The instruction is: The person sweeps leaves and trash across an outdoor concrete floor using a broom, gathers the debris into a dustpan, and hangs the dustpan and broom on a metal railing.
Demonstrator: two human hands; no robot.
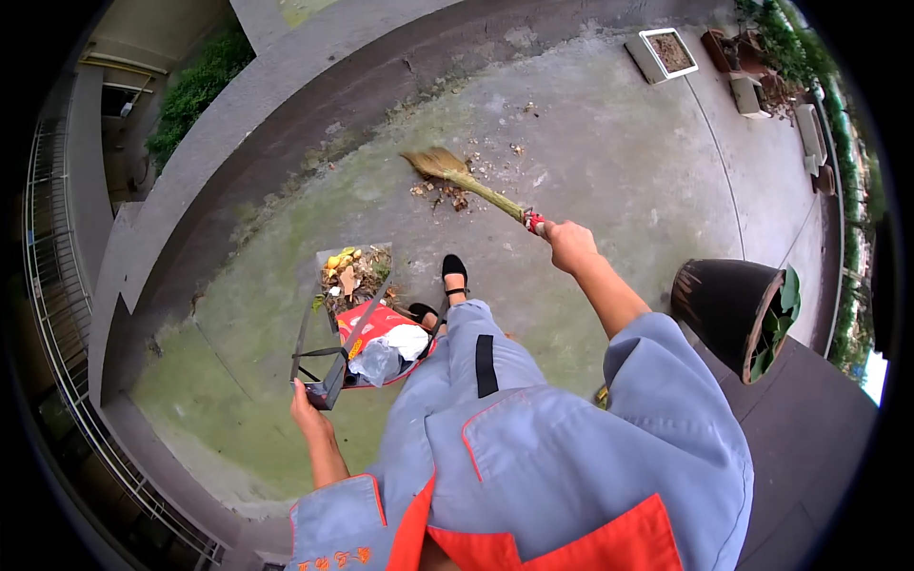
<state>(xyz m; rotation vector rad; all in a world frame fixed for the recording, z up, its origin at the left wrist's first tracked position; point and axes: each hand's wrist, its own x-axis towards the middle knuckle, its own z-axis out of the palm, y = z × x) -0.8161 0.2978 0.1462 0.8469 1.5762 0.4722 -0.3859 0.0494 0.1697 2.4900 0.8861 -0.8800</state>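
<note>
My right hand (571, 247) is closed round the handle end of a straw broom (486, 193), just past a red wrapping. The broom's bristles touch the concrete floor beside a scatter of dry leaves and debris (455, 197). At lower left my left hand (307, 409) grips the handle of a long-handled dustpan (330, 381); its fingers are partly hidden behind the handle. In the dustpan lie leaves, yellow scraps and twigs (347, 276), with a red bag (367, 324) and crumpled clear and white plastic (381, 357) nearer to me.
A large dark plant pot (714, 309) stands close on my right. Further off are a white square planter (666, 55) and several pots along the right edge. A low wall (286, 86) curves along the left and far side. Greenish moss stains the floor (248, 352).
</note>
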